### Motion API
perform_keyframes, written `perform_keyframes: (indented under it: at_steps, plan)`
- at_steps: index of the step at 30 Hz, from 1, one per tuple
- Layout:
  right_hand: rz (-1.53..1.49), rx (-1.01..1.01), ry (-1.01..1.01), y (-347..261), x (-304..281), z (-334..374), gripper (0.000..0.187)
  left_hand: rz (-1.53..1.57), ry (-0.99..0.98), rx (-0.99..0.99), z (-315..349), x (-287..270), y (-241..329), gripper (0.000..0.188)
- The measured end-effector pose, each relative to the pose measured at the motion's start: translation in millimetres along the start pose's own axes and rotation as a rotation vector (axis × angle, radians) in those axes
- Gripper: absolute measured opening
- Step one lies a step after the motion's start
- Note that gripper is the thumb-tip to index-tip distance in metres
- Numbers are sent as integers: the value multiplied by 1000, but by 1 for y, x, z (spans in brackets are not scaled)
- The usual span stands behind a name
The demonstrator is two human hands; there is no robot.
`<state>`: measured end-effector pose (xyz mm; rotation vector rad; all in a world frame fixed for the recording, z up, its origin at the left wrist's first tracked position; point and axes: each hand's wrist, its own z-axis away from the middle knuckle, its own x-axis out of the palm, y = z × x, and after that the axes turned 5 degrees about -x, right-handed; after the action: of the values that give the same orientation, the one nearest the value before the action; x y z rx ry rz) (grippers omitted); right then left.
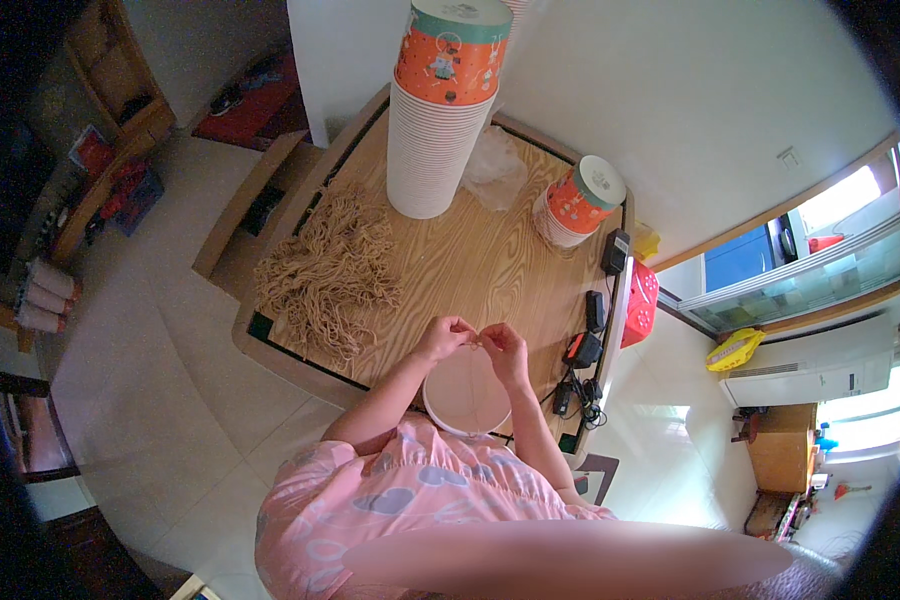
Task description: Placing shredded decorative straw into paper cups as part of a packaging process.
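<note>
My left hand [444, 334] and my right hand [502, 349] meet over the near edge of the wooden table [470, 270]. Both pinch a thin beige cord [479, 344] between their fingertips. Just below the hands, a round white paper bucket [465, 395] sits in front of me with its open mouth up. A pile of beige cords [328, 270] lies on the table to the left of my left hand.
A tall stack of white buckets with an orange one on top [440, 110] stands at the table's far side. A shorter stack [578, 203] and a crumpled clear bag [495, 165] are to the right. Black chargers and cables [588, 340] line the right edge beside a red basket [640, 303].
</note>
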<state>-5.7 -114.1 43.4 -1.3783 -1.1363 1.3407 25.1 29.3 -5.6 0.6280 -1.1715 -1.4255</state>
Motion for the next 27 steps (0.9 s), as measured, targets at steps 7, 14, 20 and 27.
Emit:
perform_keyframes:
  at_steps: [7,14,20,27]
  plan:
    - [25,-35,15,-2,0,1,15,-103,126,118,-7,2,-13,8]
    - [81,-18,27,-6,-1,2,22,-232,160,148,-6,5,-16,10]
    - [67,-24,22,-11,2,2,26,-352,169,86,2,5,-11,15]
    - [108,-55,65,-7,1,4,26,-339,131,74,18,11,11,13]
